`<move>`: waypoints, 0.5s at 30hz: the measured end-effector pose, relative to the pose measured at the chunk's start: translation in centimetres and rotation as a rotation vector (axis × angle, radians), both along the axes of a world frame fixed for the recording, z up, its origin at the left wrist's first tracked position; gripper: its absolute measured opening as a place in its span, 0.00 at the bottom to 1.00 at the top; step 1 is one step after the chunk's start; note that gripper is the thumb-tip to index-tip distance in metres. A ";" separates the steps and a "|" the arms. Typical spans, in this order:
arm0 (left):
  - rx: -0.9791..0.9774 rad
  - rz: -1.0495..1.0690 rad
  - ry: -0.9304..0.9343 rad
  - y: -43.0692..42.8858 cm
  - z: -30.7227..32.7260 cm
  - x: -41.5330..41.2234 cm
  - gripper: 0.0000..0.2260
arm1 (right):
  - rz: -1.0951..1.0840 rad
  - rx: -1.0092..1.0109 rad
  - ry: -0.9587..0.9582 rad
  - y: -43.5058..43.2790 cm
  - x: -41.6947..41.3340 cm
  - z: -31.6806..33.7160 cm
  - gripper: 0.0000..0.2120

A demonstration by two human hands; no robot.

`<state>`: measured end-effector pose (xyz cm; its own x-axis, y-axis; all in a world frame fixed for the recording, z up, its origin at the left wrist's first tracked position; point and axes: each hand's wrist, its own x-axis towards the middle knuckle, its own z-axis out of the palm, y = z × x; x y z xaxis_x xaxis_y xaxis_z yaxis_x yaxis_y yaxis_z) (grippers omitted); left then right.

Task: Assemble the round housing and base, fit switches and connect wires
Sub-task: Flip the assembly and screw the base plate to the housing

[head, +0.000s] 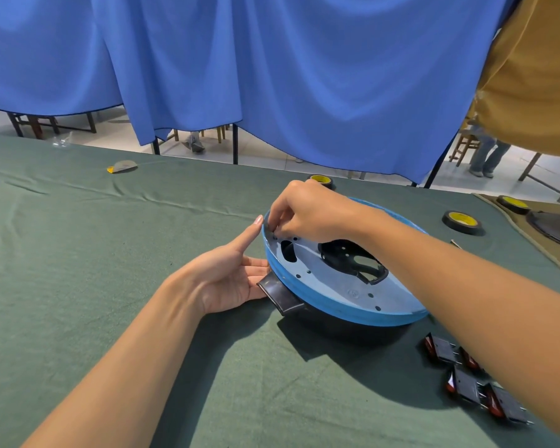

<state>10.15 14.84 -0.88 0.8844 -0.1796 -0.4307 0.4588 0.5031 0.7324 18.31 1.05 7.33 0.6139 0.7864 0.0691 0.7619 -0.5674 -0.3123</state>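
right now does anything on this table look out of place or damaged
Nothing looks damaged or spilled. The only stray is a grey and yellow scrap lying alone on the wrinkled green tablecloth, far from the blue round housing.

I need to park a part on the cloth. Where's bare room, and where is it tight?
Widest bare patch: green cloth left of the left hand, up to the small scrap at the far edge. The cloth on the near side of the round housing is also free. Crowded: right of the housing, with switches near and tape rolls farther.
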 end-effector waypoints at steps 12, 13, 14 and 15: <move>0.002 0.040 -0.008 -0.2 0.2 -0.3 0.42 | -0.014 0.015 -0.045 -0.1 0.0 -0.7 0.08; 0.003 0.039 -0.009 -0.2 0.2 -0.3 0.42 | -0.016 0.007 -0.053 -0.1 0.0 -0.6 0.07; 0.004 0.038 -0.010 -0.2 0.2 -0.3 0.42 | -0.016 -0.006 -0.069 0.0 0.0 -0.6 0.05; 0.007 0.038 -0.011 -0.2 0.2 -0.3 0.42 | -0.015 -0.024 -0.092 0.1 -0.1 -0.6 0.04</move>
<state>9.85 14.60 -0.71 0.8952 -0.1425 -0.4223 0.4314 0.5151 0.7407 18.24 1.17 6.76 0.6173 0.7794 0.1071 0.7783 -0.5852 -0.2274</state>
